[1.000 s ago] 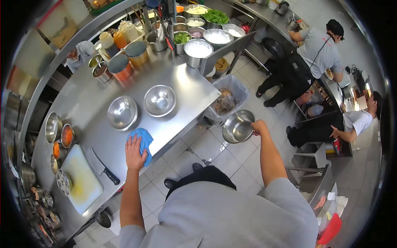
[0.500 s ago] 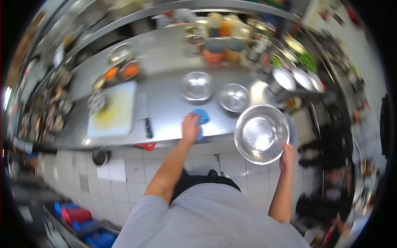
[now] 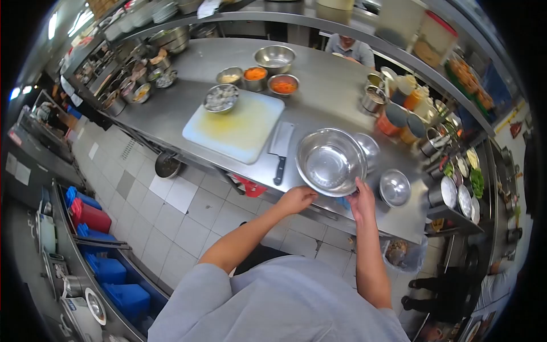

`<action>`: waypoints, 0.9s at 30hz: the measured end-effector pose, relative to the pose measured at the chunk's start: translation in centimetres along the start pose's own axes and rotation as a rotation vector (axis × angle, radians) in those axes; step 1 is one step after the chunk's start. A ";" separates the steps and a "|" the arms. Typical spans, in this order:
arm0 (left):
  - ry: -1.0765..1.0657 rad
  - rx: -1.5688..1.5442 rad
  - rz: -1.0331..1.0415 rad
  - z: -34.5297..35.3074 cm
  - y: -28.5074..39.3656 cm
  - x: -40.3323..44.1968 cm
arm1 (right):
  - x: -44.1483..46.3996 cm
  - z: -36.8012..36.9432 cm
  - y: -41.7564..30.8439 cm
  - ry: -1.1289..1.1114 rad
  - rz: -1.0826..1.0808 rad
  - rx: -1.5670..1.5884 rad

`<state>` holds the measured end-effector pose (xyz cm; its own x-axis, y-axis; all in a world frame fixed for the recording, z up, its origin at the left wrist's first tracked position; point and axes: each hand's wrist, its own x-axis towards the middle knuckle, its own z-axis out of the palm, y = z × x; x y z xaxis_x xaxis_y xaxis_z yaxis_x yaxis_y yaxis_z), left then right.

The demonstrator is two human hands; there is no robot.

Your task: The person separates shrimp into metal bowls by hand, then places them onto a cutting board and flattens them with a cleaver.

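A large stainless steel bowl (image 3: 330, 162) is held over the front edge of the steel counter, its shiny inside facing up with no food in it. My right hand (image 3: 363, 202) grips its near right rim, thumb on top. At the bowl's near left rim, my left hand (image 3: 299, 199) has its fingers curled in, apparently pinching the edge. A bit of blue cloth (image 3: 343, 202) shows below the bowl, mostly hidden. Two smaller metal bowls are close by: one bowl (image 3: 367, 151) partly behind the large one, another bowl (image 3: 395, 188) to the right.
Left of the bowl lie a cleaver (image 3: 280, 148) and a white cutting board (image 3: 245, 134) carrying a bowl of pale pieces (image 3: 221, 98). Bowls of shredded orange food (image 3: 284, 85) stand behind. Sauce containers (image 3: 393, 118) are at the right. A person (image 3: 350, 48) is across the counter.
My view has turned left. The large bowl has come from the right to in front of me. My left hand has let go of the blue cloth and moved to the bowl's rim.
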<state>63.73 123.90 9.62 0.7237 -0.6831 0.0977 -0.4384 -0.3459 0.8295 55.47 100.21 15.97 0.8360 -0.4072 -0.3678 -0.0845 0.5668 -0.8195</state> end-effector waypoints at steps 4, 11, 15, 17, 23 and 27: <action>0.149 -0.118 -0.082 -8.8 -4.6 -2.3 | 6.3 4.8 3.4 0.065 -0.027 -0.003; 0.586 -0.338 -0.218 -23.7 -15.1 -2.3 | 14.5 8.0 8.2 0.297 -0.149 0.069; 0.581 -0.350 -0.290 -30.8 -19.9 -0.6 | 13.4 8.3 11.4 0.304 -0.124 0.036; 0.718 -0.511 -0.313 -33.6 -21.0 0.9 | 11.8 9.5 13.2 0.244 -0.068 -0.081; 0.871 -0.992 -0.575 -37.7 -23.7 6.9 | 8.1 18.8 19.0 0.137 -0.427 -1.313; 0.852 -0.969 -0.559 -38.5 -26.2 9.2 | 8.5 22.0 17.9 0.191 -0.280 -1.449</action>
<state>102.35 151.42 9.97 0.9272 0.1107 -0.3578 0.2945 0.3746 0.8792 73.02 122.66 7.90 0.8435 -0.5304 -0.0848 -0.4854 -0.6852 -0.5430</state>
